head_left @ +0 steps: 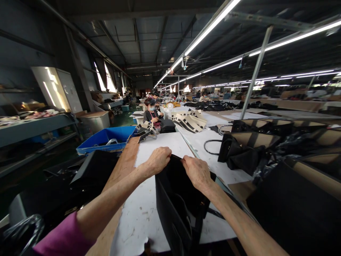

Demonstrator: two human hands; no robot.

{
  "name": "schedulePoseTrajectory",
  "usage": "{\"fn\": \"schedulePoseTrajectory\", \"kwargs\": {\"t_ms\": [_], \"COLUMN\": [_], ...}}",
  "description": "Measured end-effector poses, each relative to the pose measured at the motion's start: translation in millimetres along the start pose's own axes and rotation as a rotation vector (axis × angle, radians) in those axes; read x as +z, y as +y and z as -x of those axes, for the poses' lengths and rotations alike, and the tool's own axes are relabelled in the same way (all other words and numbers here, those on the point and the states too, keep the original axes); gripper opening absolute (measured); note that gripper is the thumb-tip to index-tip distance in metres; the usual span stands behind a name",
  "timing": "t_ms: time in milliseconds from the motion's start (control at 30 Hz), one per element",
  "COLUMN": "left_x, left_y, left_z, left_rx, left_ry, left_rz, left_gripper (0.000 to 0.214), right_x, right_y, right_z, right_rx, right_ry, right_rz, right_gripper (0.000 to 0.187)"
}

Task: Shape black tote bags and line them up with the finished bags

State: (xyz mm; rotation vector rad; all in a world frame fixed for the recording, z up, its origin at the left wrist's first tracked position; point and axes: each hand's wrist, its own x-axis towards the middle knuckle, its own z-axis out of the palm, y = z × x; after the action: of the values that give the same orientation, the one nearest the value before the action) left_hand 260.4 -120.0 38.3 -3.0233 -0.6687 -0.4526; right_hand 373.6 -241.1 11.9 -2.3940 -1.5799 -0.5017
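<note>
Right at the near edge of the table (149, 213) stands one black bag (176, 206), matte and boxy, with its mouth open toward the camera. A dark strap loops down inside it; nothing else in its interior can be made out. Two hands work on it. The left hand (158, 160) is curled in a fist over the far rim, and the right hand (197, 172) pinches the same rim just beside it, so both are clamped on the bag and nearly touching. Left of the table sits one blue bin (106, 139), holding a pale loop and some dark pieces. Farther along lies a heap of striped bags (190, 121), cream and black, too overlapped to count. Several dark bags (239, 153) crowd the right side. One person (151, 114) sits beyond the bin, with more people far behind.
</note>
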Motion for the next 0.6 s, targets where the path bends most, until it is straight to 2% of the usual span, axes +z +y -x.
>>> {"fn": "schedulePoseTrajectory", "kwargs": {"t_ms": [133,400,600], "left_x": [-1.2,4.7,3.0], "left_y": [0.8,-4.4,-4.8], "left_z": [-1.4,-6.9,-5.9], "left_rx": [-0.019,0.018,-0.027], "left_ry": [-0.019,0.018,0.042], "left_rz": [-0.003,-0.023,0.037], "left_gripper": [0.017,0.016,0.020], "right_x": [-2.0,-2.2,-1.5], "right_y": [-2.5,-1.2,-1.8], "right_z": [1.3,3.8,3.7], "right_rx": [0.009,-0.022,-0.024], "right_ry": [-0.014,0.022,0.016], "right_rz": [-0.010,-0.013,-0.020], "right_gripper": [0.031,0.029,0.028]}}
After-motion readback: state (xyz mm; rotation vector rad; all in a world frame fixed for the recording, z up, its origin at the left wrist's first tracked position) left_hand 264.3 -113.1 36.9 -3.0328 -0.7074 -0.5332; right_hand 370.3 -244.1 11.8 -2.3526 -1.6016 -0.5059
